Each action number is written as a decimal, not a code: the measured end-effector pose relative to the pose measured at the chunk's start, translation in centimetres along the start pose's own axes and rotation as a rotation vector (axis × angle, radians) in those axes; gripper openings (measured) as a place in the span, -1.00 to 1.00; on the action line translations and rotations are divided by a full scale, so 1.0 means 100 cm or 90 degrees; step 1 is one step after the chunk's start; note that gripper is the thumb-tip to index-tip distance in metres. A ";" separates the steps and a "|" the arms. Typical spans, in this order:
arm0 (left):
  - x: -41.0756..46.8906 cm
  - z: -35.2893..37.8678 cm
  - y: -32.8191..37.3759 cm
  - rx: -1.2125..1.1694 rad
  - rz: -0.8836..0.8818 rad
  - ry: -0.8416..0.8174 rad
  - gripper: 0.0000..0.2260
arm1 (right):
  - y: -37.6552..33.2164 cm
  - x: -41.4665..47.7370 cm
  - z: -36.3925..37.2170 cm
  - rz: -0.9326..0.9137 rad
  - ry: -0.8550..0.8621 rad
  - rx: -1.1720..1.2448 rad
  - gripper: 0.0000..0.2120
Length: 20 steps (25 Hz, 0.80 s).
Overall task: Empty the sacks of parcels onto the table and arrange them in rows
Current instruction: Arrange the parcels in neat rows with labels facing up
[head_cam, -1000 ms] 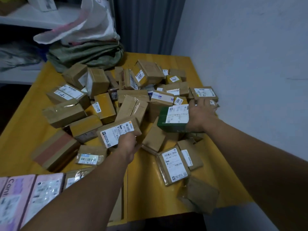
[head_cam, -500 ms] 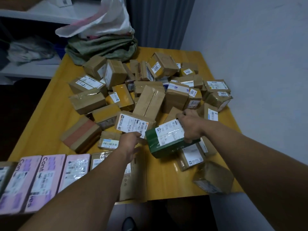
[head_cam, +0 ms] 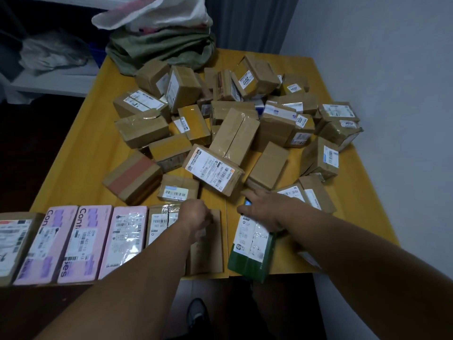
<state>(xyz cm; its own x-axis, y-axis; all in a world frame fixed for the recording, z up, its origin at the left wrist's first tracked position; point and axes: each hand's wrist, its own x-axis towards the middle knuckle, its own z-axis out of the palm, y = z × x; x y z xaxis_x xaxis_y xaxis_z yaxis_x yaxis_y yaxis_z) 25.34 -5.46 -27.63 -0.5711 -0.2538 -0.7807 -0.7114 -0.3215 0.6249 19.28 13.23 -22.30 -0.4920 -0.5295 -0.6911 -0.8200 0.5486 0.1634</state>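
dark green parcel with white shipping label under glossy tape, at tabletop near edge, right hand grip clasping its far end, left hand grip on brown parcel unclear

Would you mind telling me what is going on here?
A person is lining up parcels along the near edge of the yellow table. The right hand holds a green parcel at the end of the row, past the pink boxes, while the left hand is on the flat brown parcel beside it. A jumbled pile of brown boxes lies unsorted mid-table, with the sacks at the far end.
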 end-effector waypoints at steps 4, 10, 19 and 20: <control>0.009 -0.010 -0.019 0.040 -0.022 0.023 -0.84 | -0.019 0.029 0.018 -0.050 0.048 -0.036 -0.08; 0.010 -0.003 -0.041 0.091 -0.041 -0.013 -0.86 | -0.032 0.029 0.037 0.068 0.191 0.113 -0.21; -0.005 0.026 -0.059 0.176 -0.089 -0.125 -0.80 | -0.054 0.034 0.087 0.391 0.082 0.749 0.03; -0.005 0.025 -0.063 0.184 -0.100 -0.138 -0.80 | -0.061 0.034 0.089 0.398 0.066 0.759 0.13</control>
<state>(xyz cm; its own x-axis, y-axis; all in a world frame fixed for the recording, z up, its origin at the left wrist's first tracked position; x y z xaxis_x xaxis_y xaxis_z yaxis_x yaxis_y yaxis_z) 29.06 -1.01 -31.17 -0.4974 -0.0130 -0.8674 -0.8654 -0.0630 0.4971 25.21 13.80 -31.93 -0.7499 -0.0033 -0.6615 0.2733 0.9092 -0.3142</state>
